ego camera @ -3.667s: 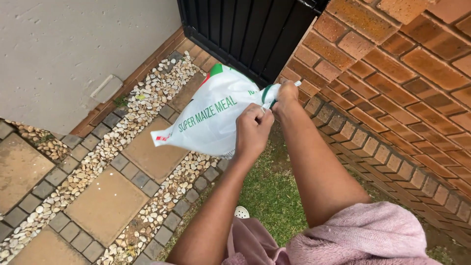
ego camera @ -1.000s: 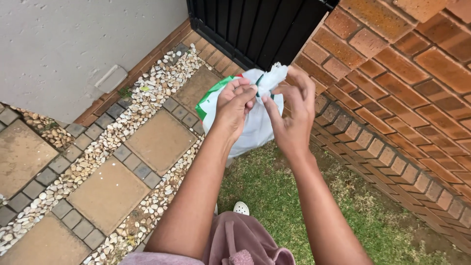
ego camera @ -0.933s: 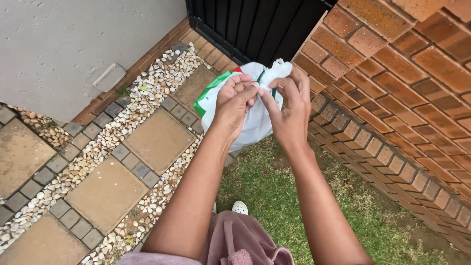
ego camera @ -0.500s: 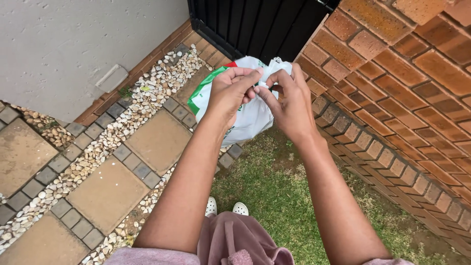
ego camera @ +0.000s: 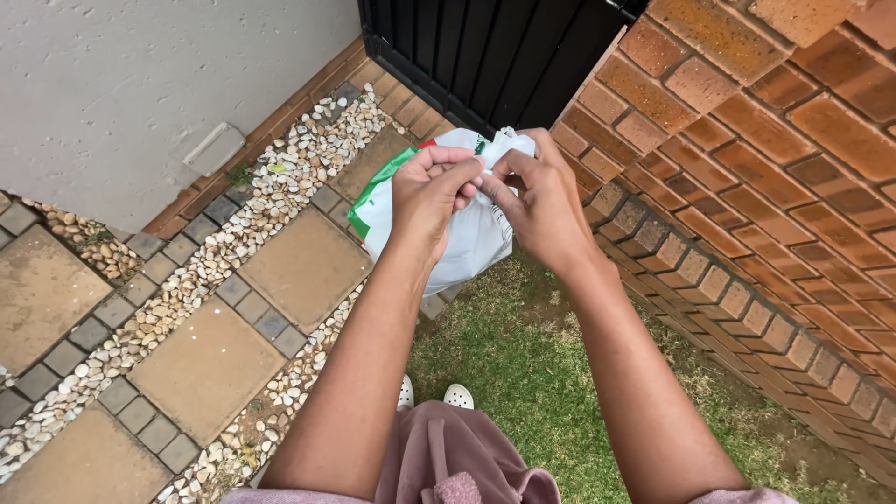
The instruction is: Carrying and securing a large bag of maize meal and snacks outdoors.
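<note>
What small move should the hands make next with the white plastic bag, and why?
Probably pull the pinched edges apart. The left hand and right hand both grip the gathered top of the white plastic bag with green and red print, fingertips nearly touching, and its mouth looks bunched shut while it hangs over the paving.

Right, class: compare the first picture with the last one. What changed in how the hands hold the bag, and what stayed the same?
The right hand came back from the far end of the white plastic bag to meet the left hand at its bunched top. The bag, first stretched sideways, now hangs below both hands. Both hands keep hold; the paving and brick wall are unchanged.
</note>
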